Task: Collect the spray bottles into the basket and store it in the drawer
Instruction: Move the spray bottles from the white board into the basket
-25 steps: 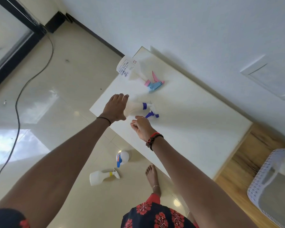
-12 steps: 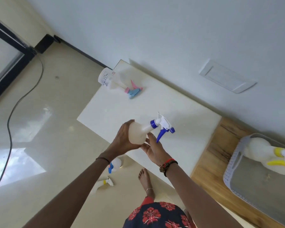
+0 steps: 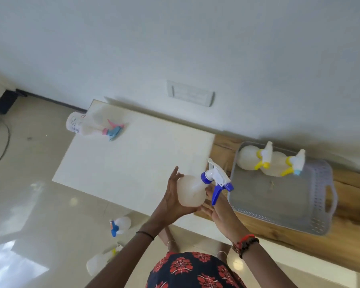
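While left hand [image 3: 172, 201] grips, bulbous translucent bottle [image 3: 189, 192] (blue trigger), right hand [image 3: 221, 214] relaxed underneath.

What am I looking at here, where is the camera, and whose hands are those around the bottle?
There is no machine here. A person works bare-handed, and the single picture comes from a camera worn on their head, looking down. The left hand grips the blue-trigger spray bottle by its body. The right hand touches it from below with straight fingers. A pink-trigger bottle lies on the white tabletop. To the right, on the wooden surface, the grey basket holds two yellow-trigger bottles. Two floor bottles are near the person's feet.
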`<state>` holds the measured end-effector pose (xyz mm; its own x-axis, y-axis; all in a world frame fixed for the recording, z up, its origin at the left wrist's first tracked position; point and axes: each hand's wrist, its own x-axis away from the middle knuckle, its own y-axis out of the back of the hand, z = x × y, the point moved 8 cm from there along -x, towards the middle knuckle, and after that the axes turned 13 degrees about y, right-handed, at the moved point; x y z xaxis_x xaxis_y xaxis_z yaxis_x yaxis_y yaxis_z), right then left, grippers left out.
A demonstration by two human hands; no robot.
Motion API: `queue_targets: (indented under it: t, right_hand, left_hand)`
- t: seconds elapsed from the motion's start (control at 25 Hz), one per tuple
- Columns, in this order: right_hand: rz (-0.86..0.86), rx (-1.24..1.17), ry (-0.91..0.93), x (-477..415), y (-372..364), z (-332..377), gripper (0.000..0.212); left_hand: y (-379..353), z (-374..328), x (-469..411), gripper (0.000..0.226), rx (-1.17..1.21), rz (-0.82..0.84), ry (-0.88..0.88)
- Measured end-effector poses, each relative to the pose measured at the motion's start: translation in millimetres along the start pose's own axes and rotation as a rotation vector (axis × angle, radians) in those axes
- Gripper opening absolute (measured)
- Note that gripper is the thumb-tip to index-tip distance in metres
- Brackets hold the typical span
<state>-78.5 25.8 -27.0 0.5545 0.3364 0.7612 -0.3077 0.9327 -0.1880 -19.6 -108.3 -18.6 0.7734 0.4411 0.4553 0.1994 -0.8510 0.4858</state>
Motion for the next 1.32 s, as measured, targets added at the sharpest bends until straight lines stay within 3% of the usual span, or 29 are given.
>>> queue_targets:
  t: [0.2,0.44,0.6,0.68,0.84,1.32]
  right_hand:
    - [-0.278,-0.254,-0.053,23.8,99.1,22.4,0.035]
    - [-0.357,-0.326,0.070,32.1,206.1,33.1,0.039]
    - [-0.460,-0.350,0.113,22.5,271.2,37.6,0.014]
    - [-0.500,-0.325,0.159,11.7,298.3,46.7,0.023]
    - [-0.479,-0.249,0.243,-21.3,326.8,68.2,0.041]
    - [-0.453,-0.161,0.302,-84.4,363.4,69.0,0.048]
  left_hand:
    - [-79.1,-65.2,5.7,0.100,-0.217,-0.072,-0.122]
    - [-172.6,-125.1,8.5,0.097,-0.317,-0.034,-0.117]
    - [-232.3,-154.4,-4.0,0.097,-0.306,0.038,-0.052]
    - [-259.0,-160.9,-15.5,0.096,-0.259,0.072,0.011]
    - [-299.4,-167.4,-47.1,0.090,-0.218,0.111,0.110]
    - [-347.4,-164.4,-100.7,0.090,-0.160,0.171,0.196]
